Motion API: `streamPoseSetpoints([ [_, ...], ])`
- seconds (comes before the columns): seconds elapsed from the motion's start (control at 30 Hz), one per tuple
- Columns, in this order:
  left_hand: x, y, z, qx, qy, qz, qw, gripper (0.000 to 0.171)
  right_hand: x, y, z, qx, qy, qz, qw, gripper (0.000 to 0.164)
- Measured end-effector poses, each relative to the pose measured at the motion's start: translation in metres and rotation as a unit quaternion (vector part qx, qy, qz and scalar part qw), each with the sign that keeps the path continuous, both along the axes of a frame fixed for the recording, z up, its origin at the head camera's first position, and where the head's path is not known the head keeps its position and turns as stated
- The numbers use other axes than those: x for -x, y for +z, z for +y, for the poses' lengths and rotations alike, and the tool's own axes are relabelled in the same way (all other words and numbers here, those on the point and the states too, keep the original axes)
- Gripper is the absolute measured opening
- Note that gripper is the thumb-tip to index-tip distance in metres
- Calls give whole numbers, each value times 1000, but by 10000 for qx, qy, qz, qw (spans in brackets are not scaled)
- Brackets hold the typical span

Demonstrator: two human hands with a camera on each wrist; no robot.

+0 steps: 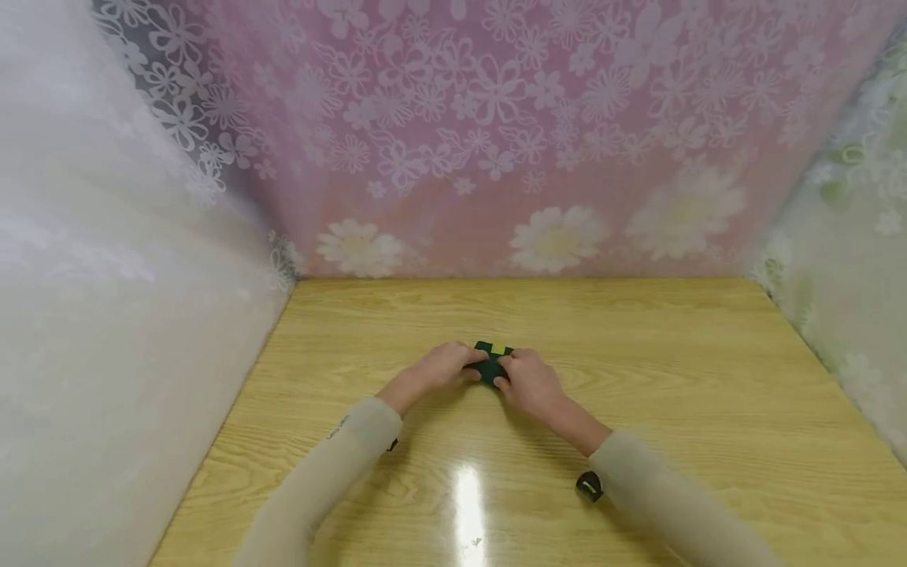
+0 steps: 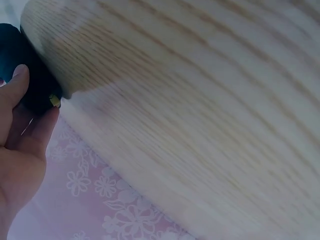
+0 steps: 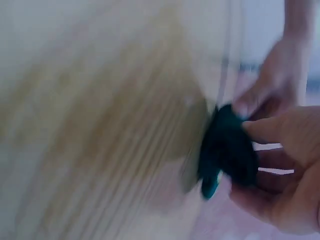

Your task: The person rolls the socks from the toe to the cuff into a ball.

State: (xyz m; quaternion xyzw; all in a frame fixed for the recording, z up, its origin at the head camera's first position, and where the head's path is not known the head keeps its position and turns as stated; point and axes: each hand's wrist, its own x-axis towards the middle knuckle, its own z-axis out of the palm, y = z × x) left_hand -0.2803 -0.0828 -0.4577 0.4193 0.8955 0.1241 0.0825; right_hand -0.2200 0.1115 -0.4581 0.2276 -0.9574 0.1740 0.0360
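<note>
"Pale sleeves (image 1: 322, 468) lie nearest in the head view, with a small black gadget (image 1: 589, 486) beside the right cuff. What's past them?"

"Two hands at one dark green cloth (image 1: 487, 373), near the middle of the bench (image 1: 659, 354). The left hand (image 1: 441, 366) has its left side, the right hand (image 1: 534, 382) its right. A yellow tag (image 1: 498, 349) shows at the far edge, and behind the bench is a pink flowered sheet (image 1: 439, 102)."

"And the left wrist view?"

"Left fingers (image 2: 42, 130) pinch the cloth, one fingertip right by the tag. Wood grain takes up most of the rest."

"Right wrist?"

"Blurry, but those fingers (image 3: 277, 159) are curled round the bunched cloth, gripping it. The left hand shows just beyond."

"Does the cloth touch the bench?"

"I can't tell."
</note>
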Motion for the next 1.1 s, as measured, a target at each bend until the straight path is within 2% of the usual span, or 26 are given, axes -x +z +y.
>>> streamPoseSetpoints([
  [0.07, 0, -2, -1, -30, 77, -138, 9999, 37, -9, -1, -5, -827, 273, 791, 9931, 34],
  [0.1, 1, -2, -1, -52, 116, -183, 9998, 38, -11, -2, -7, -1072, 414, 1043, 9879, 34],
  [0.17, 0, -3, -1, -86, 184, -253, 9995, 40, -12, -6, -6, -1314, 617, 1254, 9814, 33],
  [0.27, 0, -5, -1, -172, 209, -262, 9993, 39, -5, -9, -1, -949, 677, 1005, 9881, 32],
  [0.4, 0, -7, -1, -293, 350, -348, 9983, 39, 8, -8, 6, -3, 653, 340, 9973, 31],
  [0.6, 1, -12, -4, -536, 750, -596, 9940, 41, 21, -4, 11, 700, 437, -754, 9937, 31],
  [0.7, 2, -13, -4, -671, 872, -624, 9920, 42, 27, -4, 13, 941, 363, -1076, 9891, 33],
  [0.9, 3, -12, -1, -1015, 857, -628, 9891, 36, 35, -5, 18, 1284, 252, -1342, 9823, 32],
  [1.1, 4, -8, 3, -744, 966, -579, 9908, 37, 37, -1, 22, 1508, 172, -1450, 9777, 31],
])
